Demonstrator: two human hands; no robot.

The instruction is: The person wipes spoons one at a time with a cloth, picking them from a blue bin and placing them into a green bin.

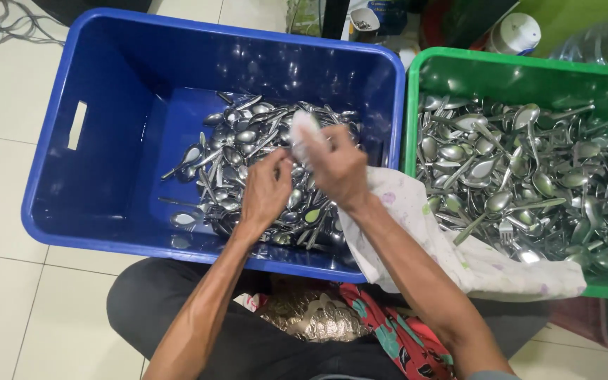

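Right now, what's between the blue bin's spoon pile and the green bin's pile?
Head view: the two bin walls, blue bin and green bin, with a pale cloth draped over both rims, under the right hand.

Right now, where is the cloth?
In the head view the cloth drapes over the rims between the blue bin and green bin, under the right hand.
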